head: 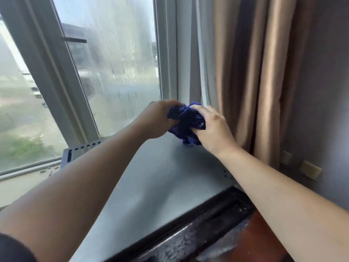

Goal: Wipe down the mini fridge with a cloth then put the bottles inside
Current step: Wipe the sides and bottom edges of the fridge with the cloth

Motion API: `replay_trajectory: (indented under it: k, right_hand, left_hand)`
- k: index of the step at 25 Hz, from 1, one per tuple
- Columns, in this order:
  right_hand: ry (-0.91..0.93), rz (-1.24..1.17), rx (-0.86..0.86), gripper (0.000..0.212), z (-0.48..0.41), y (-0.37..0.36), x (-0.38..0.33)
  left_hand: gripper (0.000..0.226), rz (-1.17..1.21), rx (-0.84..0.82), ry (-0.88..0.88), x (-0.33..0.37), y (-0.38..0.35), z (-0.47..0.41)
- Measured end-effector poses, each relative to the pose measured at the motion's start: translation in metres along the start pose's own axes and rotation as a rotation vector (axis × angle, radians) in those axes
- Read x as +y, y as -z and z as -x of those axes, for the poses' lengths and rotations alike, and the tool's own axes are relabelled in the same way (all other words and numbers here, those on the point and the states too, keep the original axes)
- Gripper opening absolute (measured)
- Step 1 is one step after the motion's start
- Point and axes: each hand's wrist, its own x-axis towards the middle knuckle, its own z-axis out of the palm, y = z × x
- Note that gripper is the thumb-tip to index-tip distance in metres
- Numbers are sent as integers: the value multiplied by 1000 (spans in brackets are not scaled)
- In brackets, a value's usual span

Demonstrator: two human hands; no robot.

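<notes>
Early stage, wiping under way. Your left hand (160, 118) and right hand (211, 127) both hold a clenched grip on the bunched blue cloth (186, 120), at the far corner atop the mini fridge (151, 186), by the curtain (255, 72); bottles not in view, loading remains

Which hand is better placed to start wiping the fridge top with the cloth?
Probably the right hand: it lies over the cloth, whose lower edge meets the fridge top. The left hand only grips its side.
</notes>
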Motion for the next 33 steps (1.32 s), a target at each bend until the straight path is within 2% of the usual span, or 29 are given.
replay_trajectory:
  k: [4, 7, 10, 14, 17, 22, 26, 29, 30, 33]
  right_hand:
    - [-225, 62, -285, 57, -45, -59, 33]
    - [-244, 86, -405, 60, -69, -80, 28]
    - [-192, 107, -510, 59, -70, -96, -10]
    - [-44, 19, -631, 54, -27, -117, -77]
    - [68, -81, -671, 48, 26, -122, -126]
    - [161, -201, -690, 45, 121, -113, -181]
    - [142, -411, -587, 46, 184, -96, -216]
    - [30, -649, -474, 50, 228, -92, -254]
    - [4, -723, -450, 50, 241, -95, -267]
    - [-89, -864, -449, 45, 277, -121, -296]
  left_hand:
    - [26, -175, -237, 80, -63, -33, -32]
    - [9, -190, -241, 109, -90, -23, -33]
    - [14, -227, -264, 164, -110, 8, -10]
    - [19, -252, -313, 213, -130, 66, 71]
    - [22, -207, -311, 236, -120, 105, 153]
    - [12, -170, -265, 331, -76, 133, 280]
    - [24, 115, -25, 421, -34, 135, 363]
    - [39, 496, 224, 520, -12, 145, 404]
    - [40, 611, 260, 555, -9, 150, 418]
    - [53, 864, 232, 611, -17, 150, 456]
